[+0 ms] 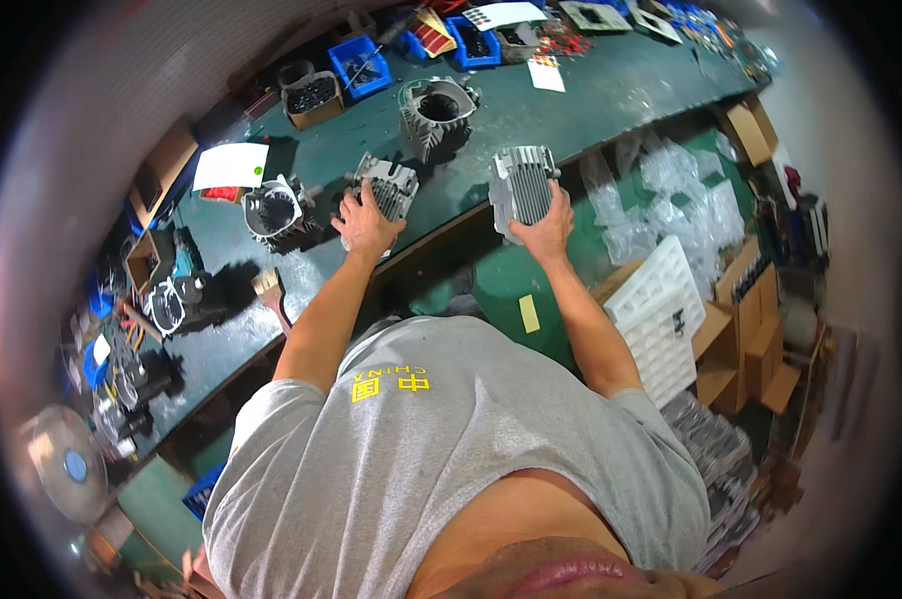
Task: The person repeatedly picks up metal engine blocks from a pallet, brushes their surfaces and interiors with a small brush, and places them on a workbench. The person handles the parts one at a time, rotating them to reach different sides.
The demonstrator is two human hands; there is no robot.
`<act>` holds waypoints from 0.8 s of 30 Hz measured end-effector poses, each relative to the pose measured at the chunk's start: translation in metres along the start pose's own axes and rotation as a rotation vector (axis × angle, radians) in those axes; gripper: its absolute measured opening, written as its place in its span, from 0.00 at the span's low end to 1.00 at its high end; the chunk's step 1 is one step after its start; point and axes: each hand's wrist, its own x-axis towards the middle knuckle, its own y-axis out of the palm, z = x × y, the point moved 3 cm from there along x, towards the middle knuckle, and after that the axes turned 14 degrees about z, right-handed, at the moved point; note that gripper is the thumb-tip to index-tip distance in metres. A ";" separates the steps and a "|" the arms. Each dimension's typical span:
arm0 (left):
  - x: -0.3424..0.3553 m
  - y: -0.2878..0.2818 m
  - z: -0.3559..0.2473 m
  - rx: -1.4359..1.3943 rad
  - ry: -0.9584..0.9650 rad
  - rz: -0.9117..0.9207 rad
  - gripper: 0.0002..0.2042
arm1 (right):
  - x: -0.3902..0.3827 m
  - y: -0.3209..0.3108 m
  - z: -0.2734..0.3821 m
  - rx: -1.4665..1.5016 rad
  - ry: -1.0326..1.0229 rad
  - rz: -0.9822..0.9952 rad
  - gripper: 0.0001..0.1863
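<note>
Near the front edge of the green workbench, my right hand (548,230) grips a grey finned metal housing (524,180) by its lower end, thumb on one side and fingers on the other. My left hand (370,226) is spread over a second grey metal housing (395,180) lying on the bench, its fingers curved round the near part. Left of that hand stands an open, ring-topped metal casting (274,212). A larger round-mouthed finned casting (438,112) is farther back, between the two held pieces. A paintbrush (269,290) lies by my left forearm.
Blue parts bins (359,68) and a cardboard box of black parts (311,97) line the back of the workbench (611,95). Power tools (177,299) sit at the left. Plastic bags (671,195), white foam trays (656,314) and cardboard boxes (755,339) stand right of me.
</note>
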 end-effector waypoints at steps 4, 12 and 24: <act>-0.028 -0.003 0.004 -0.036 0.127 -0.177 0.48 | 0.057 0.018 -0.004 -0.021 -0.078 0.011 0.59; -0.129 0.041 0.138 -0.120 -0.189 -0.501 0.31 | 0.079 0.054 -0.027 -0.106 -0.177 0.070 0.61; -0.111 0.079 0.299 -0.216 -0.998 -0.124 0.23 | 0.138 0.059 0.010 -0.270 0.336 0.337 0.70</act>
